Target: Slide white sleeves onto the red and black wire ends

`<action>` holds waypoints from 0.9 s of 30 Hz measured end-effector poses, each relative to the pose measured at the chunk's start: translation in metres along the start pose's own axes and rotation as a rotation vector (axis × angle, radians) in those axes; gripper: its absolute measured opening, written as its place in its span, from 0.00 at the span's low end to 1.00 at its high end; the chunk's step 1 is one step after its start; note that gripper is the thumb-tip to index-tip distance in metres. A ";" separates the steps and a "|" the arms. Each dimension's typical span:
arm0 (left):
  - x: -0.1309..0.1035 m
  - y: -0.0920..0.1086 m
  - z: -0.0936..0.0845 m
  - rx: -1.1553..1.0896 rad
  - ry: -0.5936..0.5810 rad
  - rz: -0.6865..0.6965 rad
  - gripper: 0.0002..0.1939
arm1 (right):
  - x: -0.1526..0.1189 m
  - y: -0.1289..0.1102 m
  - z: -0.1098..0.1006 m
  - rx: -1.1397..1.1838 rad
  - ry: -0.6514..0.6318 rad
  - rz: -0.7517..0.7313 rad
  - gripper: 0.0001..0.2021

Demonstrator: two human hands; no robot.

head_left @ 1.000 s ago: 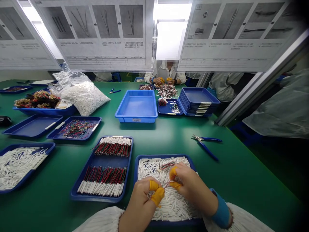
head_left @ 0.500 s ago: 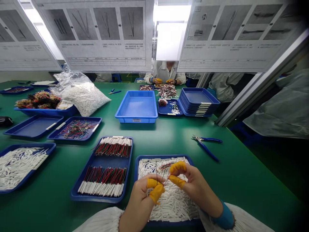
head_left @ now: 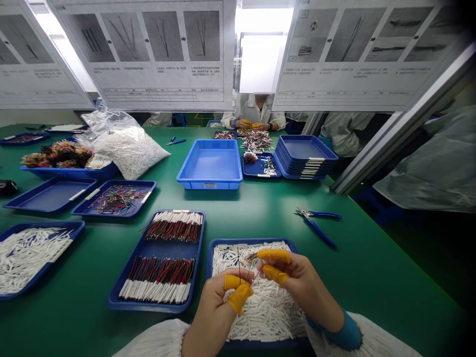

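Note:
My left hand (head_left: 219, 305), with yellow finger covers on the thumb and forefinger, pinches a few thin wires (head_left: 239, 263). A dark one stands up from the grip, and a reddish one slants toward my right hand (head_left: 293, 275). My right hand also wears yellow covers; its thumb and a bare fingertip close at the end of the reddish wire, while its forefinger is lifted and stretched out. Below both hands lies a blue tray (head_left: 208, 263) full of short white tubes (head_left: 271, 310). Some coloured wires (head_left: 252, 257) lie on the tubes by the right forefinger.
Left of my hands stands a tray (head_left: 115, 300) with two rows of white-ended wires. Blue-handled nippers (head_left: 318, 230) lie to the right. Farther back are an empty blue bin (head_left: 210, 186), stacked trays (head_left: 307, 148) and a bag of white pieces (head_left: 137, 153). Opposite sits a co-worker (head_left: 255, 111).
My right forefinger has lifted away from the thumb and straightened to the left. My left hand keeps its pinch, nearly still. The co-worker's hands have come closer together.

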State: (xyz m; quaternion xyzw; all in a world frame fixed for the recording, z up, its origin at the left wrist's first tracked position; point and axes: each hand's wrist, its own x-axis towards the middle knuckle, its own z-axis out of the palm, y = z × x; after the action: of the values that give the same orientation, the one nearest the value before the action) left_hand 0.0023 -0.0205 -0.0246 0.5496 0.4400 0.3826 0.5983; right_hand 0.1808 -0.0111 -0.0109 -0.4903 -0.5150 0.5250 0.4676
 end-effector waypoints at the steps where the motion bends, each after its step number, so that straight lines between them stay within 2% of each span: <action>1: 0.001 -0.001 0.000 -0.002 0.003 -0.014 0.07 | 0.000 -0.002 -0.001 0.087 0.032 0.036 0.07; 5: 0.002 -0.001 0.000 0.008 -0.004 -0.052 0.06 | 0.001 -0.010 -0.004 0.315 0.182 0.098 0.09; 9: 0.002 0.002 0.001 0.055 -0.010 -0.055 0.06 | -0.001 -0.012 -0.005 0.389 0.250 0.108 0.10; 17: 0.002 0.001 0.002 0.105 -0.029 0.004 0.07 | -0.002 -0.012 -0.004 0.369 0.248 0.070 0.09; 27: 0.002 -0.001 0.002 0.085 -0.032 0.006 0.11 | -0.002 -0.011 0.001 0.355 0.228 0.006 0.08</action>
State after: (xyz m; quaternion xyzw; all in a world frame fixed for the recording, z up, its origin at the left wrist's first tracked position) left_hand 0.0044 -0.0196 -0.0257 0.5818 0.4446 0.3567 0.5802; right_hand 0.1794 -0.0129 0.0002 -0.4581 -0.3567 0.5501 0.6003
